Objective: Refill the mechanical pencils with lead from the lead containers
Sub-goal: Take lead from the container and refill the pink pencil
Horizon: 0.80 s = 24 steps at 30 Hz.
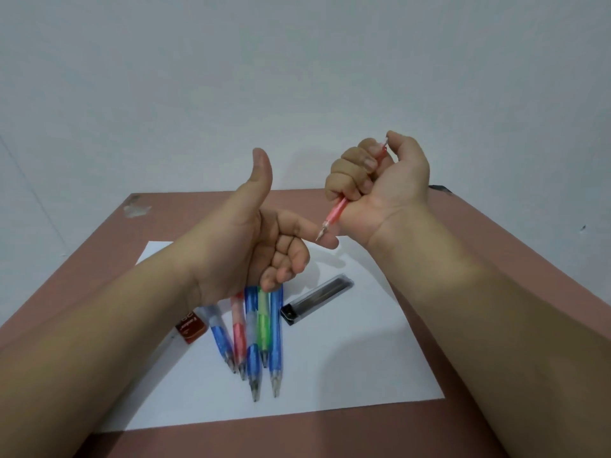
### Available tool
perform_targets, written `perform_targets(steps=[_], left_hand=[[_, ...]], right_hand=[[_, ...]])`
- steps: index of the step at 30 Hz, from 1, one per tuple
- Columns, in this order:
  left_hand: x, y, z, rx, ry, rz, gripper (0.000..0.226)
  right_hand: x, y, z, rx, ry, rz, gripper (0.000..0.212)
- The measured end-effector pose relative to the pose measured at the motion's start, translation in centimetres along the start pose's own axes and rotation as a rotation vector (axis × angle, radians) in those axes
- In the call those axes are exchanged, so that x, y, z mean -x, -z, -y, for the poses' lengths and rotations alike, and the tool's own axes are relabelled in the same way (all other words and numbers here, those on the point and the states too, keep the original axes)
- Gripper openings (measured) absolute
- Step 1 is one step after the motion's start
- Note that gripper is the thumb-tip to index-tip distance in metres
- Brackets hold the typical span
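Note:
My right hand (380,180) grips a red mechanical pencil (334,214) in its fist, held above the table with the thumb on the top end. The pencil's tip points down-left and touches the outstretched index finger of my left hand (258,233). The left thumb sticks up and the other fingers are curled, holding nothing I can see. Below on the white paper (347,375) lie several pencils: a blue one (221,338), a red one (239,335), a blue one (253,358), a green one (263,328) and a blue one (275,345). A dark clear lead container (315,299) lies to their right.
A small red lead box (191,327) lies at the paper's left edge, partly under my left forearm. The brown table (496,259) stands against a plain white wall (297,77). A scuffed patch marks the table's far left corner (137,208).

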<state>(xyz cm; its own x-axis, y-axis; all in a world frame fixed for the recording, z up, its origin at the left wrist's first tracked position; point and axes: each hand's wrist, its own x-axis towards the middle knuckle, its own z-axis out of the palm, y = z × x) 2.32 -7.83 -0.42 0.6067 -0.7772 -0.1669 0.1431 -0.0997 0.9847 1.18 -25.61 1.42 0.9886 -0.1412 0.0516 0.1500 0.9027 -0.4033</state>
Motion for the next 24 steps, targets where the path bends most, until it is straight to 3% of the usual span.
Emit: perform_targets(steps=[24], left_hand=[[0.0,0.0,0.4,-0.017,-0.027,0.005,0.109]], right_hand=[[0.4,0.6,1.2,-0.086,0.013,-0.035,0.043]])
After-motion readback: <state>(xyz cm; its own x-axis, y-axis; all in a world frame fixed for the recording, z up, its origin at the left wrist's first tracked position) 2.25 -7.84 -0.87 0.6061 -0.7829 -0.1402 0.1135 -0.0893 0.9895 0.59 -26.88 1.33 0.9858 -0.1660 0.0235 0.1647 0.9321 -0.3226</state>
